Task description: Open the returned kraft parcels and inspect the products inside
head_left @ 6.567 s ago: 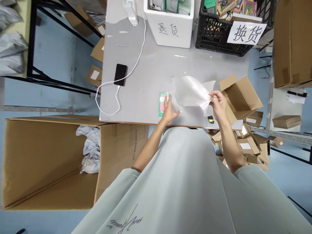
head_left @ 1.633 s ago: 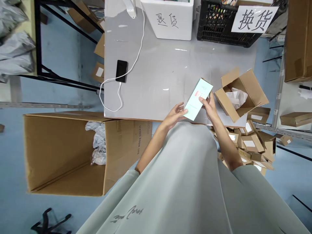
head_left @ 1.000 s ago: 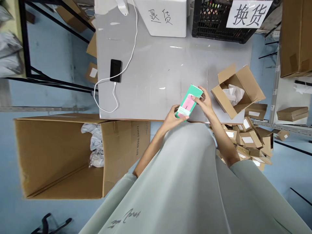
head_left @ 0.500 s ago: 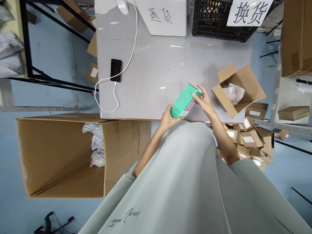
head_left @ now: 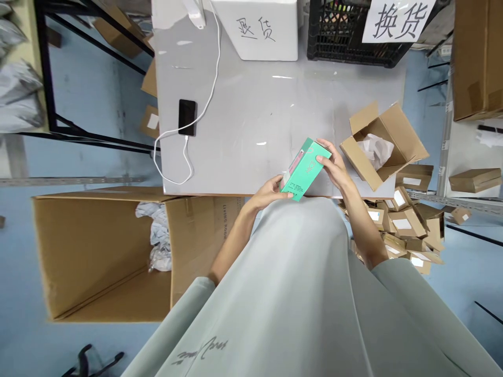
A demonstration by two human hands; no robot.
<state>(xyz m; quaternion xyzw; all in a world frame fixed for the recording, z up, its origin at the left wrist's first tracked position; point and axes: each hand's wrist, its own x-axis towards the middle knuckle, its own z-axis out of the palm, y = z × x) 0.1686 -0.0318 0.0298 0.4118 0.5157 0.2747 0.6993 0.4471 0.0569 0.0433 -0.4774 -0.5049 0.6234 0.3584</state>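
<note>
Gripping a green box (head_left: 304, 172) at both ends, I have it angled along the 7-to-1 o'clock line over the near edge of the table (head_left: 243, 136). The left hand (head_left: 271, 192) holds its 7 o'clock end; the right hand (head_left: 336, 165) clasps the 1 o'clock end, thumb on the printed green face (a pink panel shows on the side toward 10 o'clock). From the box, an open carton (head_left: 404, 125) sits between 2 and 3 o'clock, crumpled white wrapping (head_left: 376, 151) inside. Near 10 o'clock on my feed lies a black device (head_left: 187, 112), a white cable (head_left: 218, 63) crossing it. A white bin (head_left: 271, 47) stands at 11 o'clock, a black crate (head_left: 334, 42) at 1.
</note>
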